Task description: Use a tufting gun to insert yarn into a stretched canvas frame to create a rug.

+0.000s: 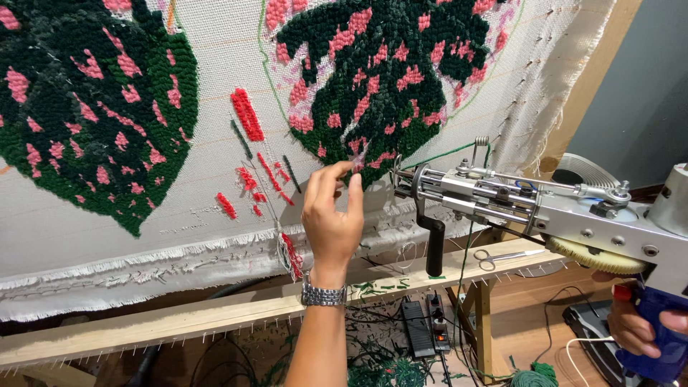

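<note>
Near the lower edge of the stretched backing cloth (215, 215), the tufting gun (545, 208) is rigid and probably heavy. The right hand (641, 326) clamps its blue grip; the left hand (331, 215), fingers loosely spread, touches soft pile.

You had a wooden frame (179, 319) in front of you, and a white cloth (215, 193) was stretched over it, held by rows of small nails along the rails. Its frayed lower edge hung over the bottom rail. Scissors (505, 256) lay on the rail at the right, and green yarn scraps (376, 288) lay near its middle. Under the frame the wooden floor (523, 322) carried a black power strip (419, 326), dark cables, a heap of green yarn (390, 373) and a green yarn ball (534, 378) at the bottom edge.
</note>
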